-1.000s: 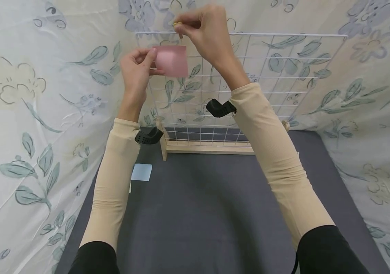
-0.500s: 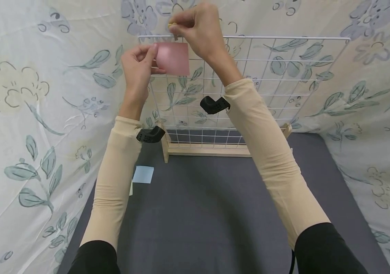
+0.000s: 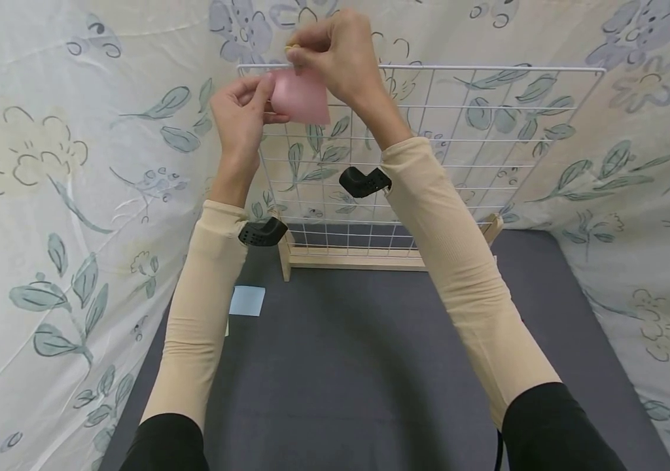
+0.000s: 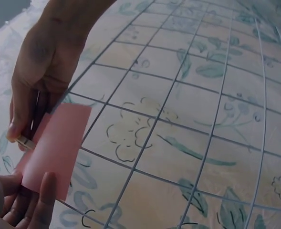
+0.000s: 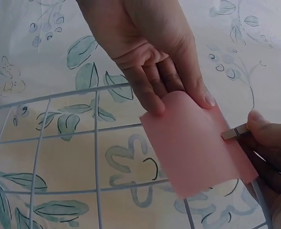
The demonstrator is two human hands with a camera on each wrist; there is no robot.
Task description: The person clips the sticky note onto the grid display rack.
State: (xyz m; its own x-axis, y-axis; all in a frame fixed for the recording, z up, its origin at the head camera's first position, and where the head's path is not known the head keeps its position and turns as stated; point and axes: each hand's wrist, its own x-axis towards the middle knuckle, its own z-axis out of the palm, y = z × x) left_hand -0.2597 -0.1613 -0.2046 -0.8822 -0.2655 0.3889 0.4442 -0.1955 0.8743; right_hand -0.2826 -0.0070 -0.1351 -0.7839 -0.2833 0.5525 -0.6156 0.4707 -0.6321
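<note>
A pink paper square (image 3: 301, 98) hangs against the upper left of the white wire grid (image 3: 476, 140). My left hand (image 3: 239, 121) pinches its left edge between thumb and fingers. Above it, my right hand (image 3: 343, 62) pinches a small wooden clothespin (image 5: 234, 132). In the right wrist view the clothespin's tip meets the paper's top edge, close to the grid's top wire. The paper (image 4: 57, 150) curves a little in the left wrist view. Whether the clothespin's jaws have closed on the wire is hidden.
The grid stands in a wooden base (image 3: 358, 260) on a dark grey tabletop (image 3: 335, 373). A light blue paper square (image 3: 247, 301) lies left of the base, with a pale slip partly behind the left sleeve. Floral cloth (image 3: 623, 196) hangs behind.
My right hand has come down and slightly left, bringing the clothespin to the paper's top edge. My left hand has raised the pink paper slightly toward the top wire.
</note>
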